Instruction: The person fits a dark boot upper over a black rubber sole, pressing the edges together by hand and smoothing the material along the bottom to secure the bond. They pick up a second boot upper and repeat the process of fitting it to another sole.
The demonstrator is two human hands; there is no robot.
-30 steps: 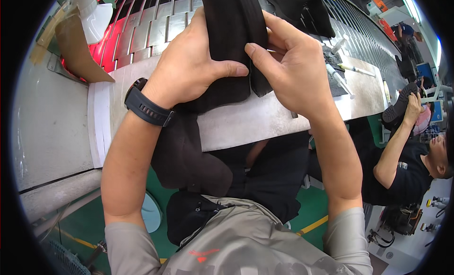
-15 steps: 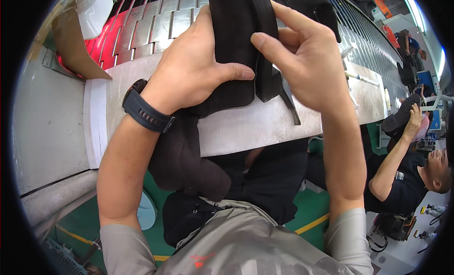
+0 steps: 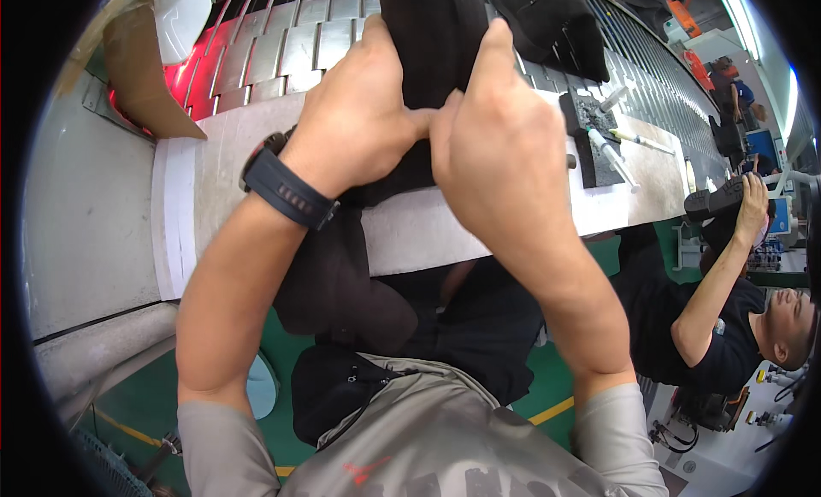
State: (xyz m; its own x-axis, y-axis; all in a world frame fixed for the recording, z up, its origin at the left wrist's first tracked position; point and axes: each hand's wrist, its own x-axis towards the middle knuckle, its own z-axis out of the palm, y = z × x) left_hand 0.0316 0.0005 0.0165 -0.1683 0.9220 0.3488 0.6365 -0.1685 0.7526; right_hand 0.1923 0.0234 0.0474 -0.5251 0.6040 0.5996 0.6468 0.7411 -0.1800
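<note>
At twelve o'clock, the left hand (image 3: 355,112) and right hand (image 3: 505,129) clamp onto a black boot shaft (image 3: 432,48); it looks soft, light, bendy, best gripped by both edges.

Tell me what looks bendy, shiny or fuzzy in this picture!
Head view: the pale table bends along its front edge, fisheye-style; head view: the strip light glares white at upper right; head view: the right grip looks slightly blurred, the black item very dark.
</note>
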